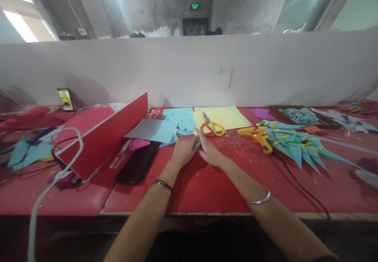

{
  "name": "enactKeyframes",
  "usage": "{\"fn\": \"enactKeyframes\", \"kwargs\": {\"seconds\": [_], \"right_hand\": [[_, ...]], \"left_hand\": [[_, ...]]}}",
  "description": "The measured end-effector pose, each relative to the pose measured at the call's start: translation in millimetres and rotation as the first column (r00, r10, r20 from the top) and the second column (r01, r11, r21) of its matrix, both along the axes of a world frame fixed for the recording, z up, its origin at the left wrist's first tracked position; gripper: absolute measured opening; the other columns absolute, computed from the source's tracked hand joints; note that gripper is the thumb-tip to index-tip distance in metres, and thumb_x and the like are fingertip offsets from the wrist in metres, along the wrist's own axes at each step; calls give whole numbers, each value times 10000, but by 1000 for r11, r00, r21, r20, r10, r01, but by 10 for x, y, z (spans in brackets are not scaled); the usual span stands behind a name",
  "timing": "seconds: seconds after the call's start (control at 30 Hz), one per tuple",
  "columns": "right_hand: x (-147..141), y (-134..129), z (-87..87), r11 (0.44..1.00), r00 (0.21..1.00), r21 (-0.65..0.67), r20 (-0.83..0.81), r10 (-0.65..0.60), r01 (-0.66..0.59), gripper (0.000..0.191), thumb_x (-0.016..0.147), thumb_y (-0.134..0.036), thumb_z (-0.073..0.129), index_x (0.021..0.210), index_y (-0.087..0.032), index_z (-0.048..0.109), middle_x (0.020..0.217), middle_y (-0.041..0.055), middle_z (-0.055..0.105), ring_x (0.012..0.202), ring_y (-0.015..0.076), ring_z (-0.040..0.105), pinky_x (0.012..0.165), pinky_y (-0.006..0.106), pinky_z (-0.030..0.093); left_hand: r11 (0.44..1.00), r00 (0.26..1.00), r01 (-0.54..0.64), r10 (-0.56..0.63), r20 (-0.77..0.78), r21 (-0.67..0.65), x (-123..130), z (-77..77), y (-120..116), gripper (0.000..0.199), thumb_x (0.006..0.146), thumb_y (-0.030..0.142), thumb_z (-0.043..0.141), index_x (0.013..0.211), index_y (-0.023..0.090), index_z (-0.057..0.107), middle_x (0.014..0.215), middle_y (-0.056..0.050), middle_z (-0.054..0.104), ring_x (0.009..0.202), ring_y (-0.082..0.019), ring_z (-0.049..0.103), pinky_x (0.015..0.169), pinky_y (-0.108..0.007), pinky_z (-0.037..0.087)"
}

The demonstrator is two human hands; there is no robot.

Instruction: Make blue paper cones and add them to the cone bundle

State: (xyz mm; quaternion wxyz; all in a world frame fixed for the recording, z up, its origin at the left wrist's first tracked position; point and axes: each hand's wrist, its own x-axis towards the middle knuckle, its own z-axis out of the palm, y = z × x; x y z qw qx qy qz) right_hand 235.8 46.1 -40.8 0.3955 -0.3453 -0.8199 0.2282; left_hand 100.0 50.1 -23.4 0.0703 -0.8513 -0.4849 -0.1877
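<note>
Holding a small green piece (196,142) at dial centre between left hand (184,150) and right hand (212,152), close together, cannot tell exact pinch; risking dropping it through loose grip, or, reaching carelessly, brushing scissors (210,124) toward one o'clock or lit glue gun (260,137) toward three.

Past the hands (185,150) (212,152), scissors (210,124) obstruct; nearer tabletop (203,191) passable.

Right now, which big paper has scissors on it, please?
The pale yellow sheet, beyond the right hand: the scissors lie partly on it. The grey-blue sheet and light blue paper, further left, have none.
</note>
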Motion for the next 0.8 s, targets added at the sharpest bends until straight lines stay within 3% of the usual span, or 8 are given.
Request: {"fn": "enactKeyframes", "kwargs": {"seconds": [0.1, 0.2, 0.3, 0.37, 0.5, 0.6, 0.7, 0.8], "right_hand": [[-14, -9, 19, 998, 996, -24, 58, -62, 63, 606, 720, -51, 333, 1307, -148, 217, 1296, 132, 388, 1190, 203, 373, 946, 365, 330], [-20, -21, 77, 971, 946, -38, 239, -219, 235, 370, 780, -120, 355, 1143, -157, 419, 1009, 126, 588, 939, 237, 546, 761, 343, 413], [-27, -52, 127, 937, 851, 59, 402, -338, 344, 196, 838, -212, 352, 928, -176, 522, 804, 105, 613, 760, 226, 563, 644, 303, 389], [-32, -76, 139, 943, 846, 148, 416, -333, 298, 232, 866, -246, 316, 818, -191, 536, 759, 87, 599, 735, 203, 542, 639, 286, 370], [-38, -106, 130, 957, 929, 258, 304, -211, 133, 260, 877, -253, 294, 841, -196, 545, 810, 70, 573, 807, 182, 505, 713, 281, 366], [-35, -98, 117, 958, 970, 253, 165, -181, 135, 217, 851, -261, 354, 879, -185, 555, 839, 67, 530, 845, 182, 478, 750, 289, 375], [-18, -46, 94, 961, 979, 195, 29, -203, 193, 232, 833, -297, 395, 770, -184, 587, 762, 48, 475, 766, 171, 475, 734, 300, 392], [18, 45, 50, 955, 961, 121, -101, -259, 270, 259, 834, -232, 351, 866, -167, 600, 799, 66, 500, 787, 178, 495, 759, 322, 400]], "left_hand": [[1000, 1000, -8, 8, 4, -4, 18, -11, 7, 298, 887, 305, 284, 948, 151, 532, 793, -66, 647, 746, -183, 590, 670, -277, 360], [1000, 1000, -9, 9, 19, 17, 35, -3, 7, 289, 890, 296, 274, 920, 162, 528, 790, -59, 636, 755, -183, 586, 654, -267, 353], [999, 999, -42, 42, 27, 21, 17, 15, 17, 303, 893, 299, 253, 862, 161, 520, 738, -51, 624, 726, -180, 588, 648, -265, 349], [990, 989, -137, 135, 66, 25, -30, 32, 35, 306, 893, 297, 244, 838, 159, 512, 713, -51, 620, 706, -181, 590, 648, -266, 349], [929, 897, -370, 353, 267, 14, -175, 77, 68, 274, 886, 259, 242, 918, 159, 495, 707, -42, 629, 678, -174, 593, 640, -260, 357], [912, 853, -409, 374, 365, 21, -238, 121, 58, 258, 864, 220, 279, 1042, 165, 457, 725, -24, 641, 696, -166, 597, 639, -252, 362], [928, 886, -372, 348, 306, 21, -231, 148, 30, 259, 862, 206, 271, 998, 184, 490, 751, -26, 648, 733, -158, 599, 645, -245, 365], [921, 915, -386, 389, 104, -48, -198, 136, 16, 332, 883, 291, 235, 890, 173, 545, 766, -67, 653, 726, -184, 608, 621, -262, 369]]}}
